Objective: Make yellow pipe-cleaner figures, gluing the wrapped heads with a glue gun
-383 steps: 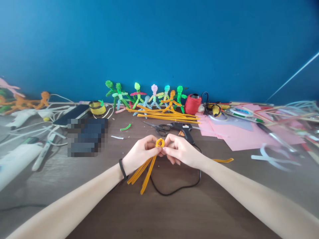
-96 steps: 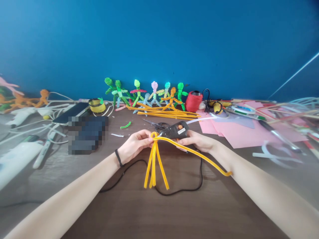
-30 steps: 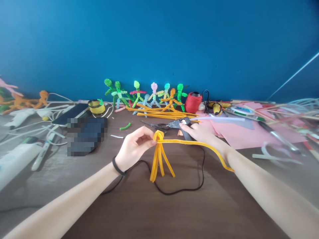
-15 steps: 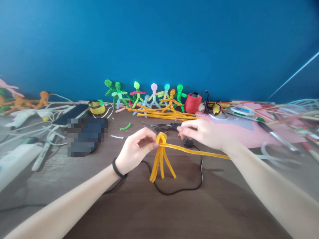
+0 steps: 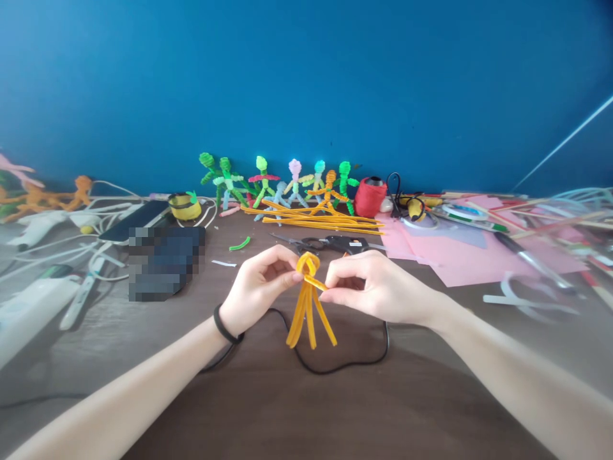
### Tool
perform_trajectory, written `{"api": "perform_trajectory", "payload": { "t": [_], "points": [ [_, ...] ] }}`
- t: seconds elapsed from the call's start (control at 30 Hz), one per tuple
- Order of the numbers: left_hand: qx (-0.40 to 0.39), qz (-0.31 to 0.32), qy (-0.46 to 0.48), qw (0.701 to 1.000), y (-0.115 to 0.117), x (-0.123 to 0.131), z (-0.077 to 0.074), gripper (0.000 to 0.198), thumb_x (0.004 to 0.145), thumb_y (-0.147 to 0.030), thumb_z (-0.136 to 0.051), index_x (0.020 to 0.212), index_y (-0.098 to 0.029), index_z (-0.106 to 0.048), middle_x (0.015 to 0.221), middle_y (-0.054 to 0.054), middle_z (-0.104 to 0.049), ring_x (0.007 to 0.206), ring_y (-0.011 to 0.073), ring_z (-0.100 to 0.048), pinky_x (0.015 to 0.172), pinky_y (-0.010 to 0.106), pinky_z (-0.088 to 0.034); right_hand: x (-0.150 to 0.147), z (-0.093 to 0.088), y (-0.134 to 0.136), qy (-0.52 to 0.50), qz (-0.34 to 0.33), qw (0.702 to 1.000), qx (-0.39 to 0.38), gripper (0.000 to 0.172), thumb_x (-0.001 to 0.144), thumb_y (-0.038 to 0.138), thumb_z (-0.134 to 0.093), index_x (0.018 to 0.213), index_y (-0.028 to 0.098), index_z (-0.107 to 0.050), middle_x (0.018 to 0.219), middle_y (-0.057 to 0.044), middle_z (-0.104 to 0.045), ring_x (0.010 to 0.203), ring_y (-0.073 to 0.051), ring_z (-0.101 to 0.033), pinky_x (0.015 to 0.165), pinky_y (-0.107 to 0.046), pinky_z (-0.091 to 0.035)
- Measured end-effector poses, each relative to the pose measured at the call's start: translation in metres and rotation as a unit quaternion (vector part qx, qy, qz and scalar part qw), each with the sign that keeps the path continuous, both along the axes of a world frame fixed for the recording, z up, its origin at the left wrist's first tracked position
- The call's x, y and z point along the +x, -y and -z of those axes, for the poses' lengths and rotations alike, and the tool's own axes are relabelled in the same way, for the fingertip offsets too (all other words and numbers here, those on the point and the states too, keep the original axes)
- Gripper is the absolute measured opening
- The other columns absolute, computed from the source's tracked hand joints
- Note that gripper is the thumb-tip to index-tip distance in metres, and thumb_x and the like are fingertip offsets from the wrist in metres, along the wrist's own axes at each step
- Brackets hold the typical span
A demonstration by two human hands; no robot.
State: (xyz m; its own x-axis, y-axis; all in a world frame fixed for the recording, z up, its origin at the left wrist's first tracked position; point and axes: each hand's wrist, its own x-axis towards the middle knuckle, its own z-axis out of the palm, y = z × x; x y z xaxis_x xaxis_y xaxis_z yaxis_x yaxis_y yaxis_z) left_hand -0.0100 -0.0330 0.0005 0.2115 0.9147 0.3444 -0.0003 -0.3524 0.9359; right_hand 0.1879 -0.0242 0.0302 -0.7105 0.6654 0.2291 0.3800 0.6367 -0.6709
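Left hand (image 5: 258, 284) pinching fuzzy golden-yellow pipe-cleaner bundle (image 5: 308, 295) at left of rounded top (image 5: 308, 262); loose stems (image 5: 311, 322) fanning nearward; right hand (image 5: 378, 287) pinching side strand (image 5: 315, 283).

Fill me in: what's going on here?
A person's left hand pinches a fuzzy golden-yellow pipe-cleaner bundle near its looped top, loose ends hanging down. The right hand pinches one strand running out sideways. Beyond, a black plastic glue gun lies unheld on the brown table near black-handled metal scissors.
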Motion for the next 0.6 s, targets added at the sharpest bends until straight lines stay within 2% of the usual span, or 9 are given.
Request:
{"api": "perform_trajectory", "payload": {
  "t": [0.27, 0.6],
  "points": [
    [-0.048, 0.023, 0.041, 0.998, -0.0020, 0.0003, 0.0028, 0.011, 0.064, -0.019, -0.070, 0.070, -0.015, -0.061, 0.073, 0.001, -0.062, 0.067, 0.0122, -0.057, 0.062, 0.022, -0.046, 0.0013, 0.0020, -0.0025, -0.042, 0.002, 0.999, -0.022, 0.015, 0.077, 0.030, -0.058, 0.071, 0.017, -0.062, 0.063, 0.000, -0.059, 0.056, -0.010, -0.047, 0.051, -0.021, -0.033],
    [-0.098, 0.069, 0.087, 0.989, -0.0018, 0.0013, 0.0043, 0.008, 0.067, -0.017, -0.068, 0.071, -0.016, -0.062, 0.073, 0.000, -0.062, 0.066, 0.0101, -0.056, 0.063, 0.021, -0.044, 0.0022, 0.0057, -0.0070, -0.060, 0.020, 0.998, -0.017, 0.019, 0.078, 0.034, -0.058, 0.070, 0.017, -0.061, 0.063, 0.000, -0.058, 0.058, -0.010, -0.046, 0.053, -0.022, -0.034]
  ]
}}
